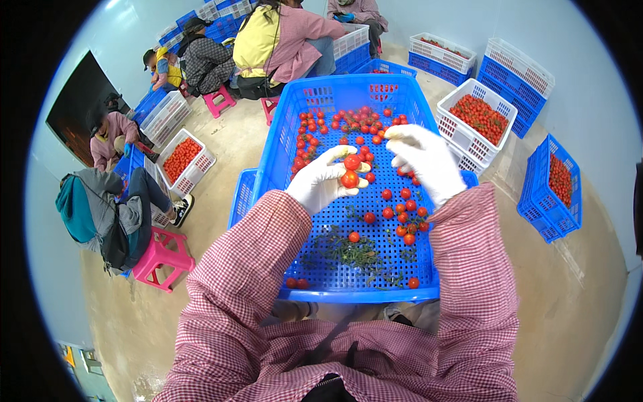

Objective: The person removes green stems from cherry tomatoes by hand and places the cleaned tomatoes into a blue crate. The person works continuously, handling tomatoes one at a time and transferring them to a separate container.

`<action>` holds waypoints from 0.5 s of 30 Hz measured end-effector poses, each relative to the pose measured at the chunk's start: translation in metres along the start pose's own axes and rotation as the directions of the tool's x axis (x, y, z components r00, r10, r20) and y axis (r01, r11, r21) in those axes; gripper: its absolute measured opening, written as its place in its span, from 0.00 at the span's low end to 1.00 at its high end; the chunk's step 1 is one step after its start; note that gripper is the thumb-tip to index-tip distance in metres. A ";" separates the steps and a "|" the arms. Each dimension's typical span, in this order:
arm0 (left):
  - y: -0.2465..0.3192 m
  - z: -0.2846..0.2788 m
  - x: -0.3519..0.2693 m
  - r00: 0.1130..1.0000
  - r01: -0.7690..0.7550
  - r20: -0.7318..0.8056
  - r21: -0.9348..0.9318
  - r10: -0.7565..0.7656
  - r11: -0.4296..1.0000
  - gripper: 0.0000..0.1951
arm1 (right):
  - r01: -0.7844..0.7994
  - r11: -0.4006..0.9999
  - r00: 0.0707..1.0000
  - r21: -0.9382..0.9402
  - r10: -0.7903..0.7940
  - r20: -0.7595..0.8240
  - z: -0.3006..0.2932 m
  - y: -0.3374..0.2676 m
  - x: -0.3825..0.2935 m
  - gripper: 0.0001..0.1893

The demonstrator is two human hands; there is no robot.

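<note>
A blue plastic crate (307, 295) with a perforated floor stands before me. My left hand (324, 178), in a white glove, holds two cherry tomatoes (350, 179) over the crate's middle. Over the crate's right side is my right hand (424, 160), gloved in white, its fingers curled and pointing left; whether anything is between the fingertips I cannot tell. Loose cherry tomatoes (364, 118) cluster at the far end, and several more (405, 193) lie at the right. Green stem scraps (354, 254) are heaped near the crate's front, with a tomato at their upper edge.
White crates of tomatoes stand at the right (477, 120) and left (183, 161). A blue crate (550, 188) with tomatoes is at far right. Several people sit beyond and at the left, one near a pink stool (163, 259). More crates (442, 55) stand along the back wall.
</note>
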State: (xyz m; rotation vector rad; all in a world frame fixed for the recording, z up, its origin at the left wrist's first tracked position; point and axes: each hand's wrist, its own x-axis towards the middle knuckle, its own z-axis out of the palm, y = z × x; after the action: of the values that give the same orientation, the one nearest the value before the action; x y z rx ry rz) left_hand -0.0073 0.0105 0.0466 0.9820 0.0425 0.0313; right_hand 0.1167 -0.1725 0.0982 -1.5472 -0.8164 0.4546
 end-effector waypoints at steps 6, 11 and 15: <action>-0.009 -0.006 -0.005 0.997 -0.074 -0.004 -0.032 0.074 0.997 0.27 | -0.024 0.997 0.998 -0.076 0.028 0.048 0.039 0.032 -0.006 0.13; -0.022 -0.004 0.003 0.975 -0.042 -0.214 0.117 0.067 0.992 0.20 | 0.147 0.863 0.989 -0.484 -0.120 0.088 0.050 0.041 -0.010 0.19; -0.021 -0.007 0.008 0.941 -0.062 -0.333 -0.003 0.058 0.998 0.12 | -0.064 0.991 0.991 -0.114 0.077 0.113 0.039 0.037 -0.003 0.16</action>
State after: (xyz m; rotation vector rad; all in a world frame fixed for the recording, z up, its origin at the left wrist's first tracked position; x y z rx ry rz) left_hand 0.0007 0.0048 0.0251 0.9553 0.3236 0.2542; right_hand 0.0958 -0.1474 0.0560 -1.6674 -0.8912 0.5645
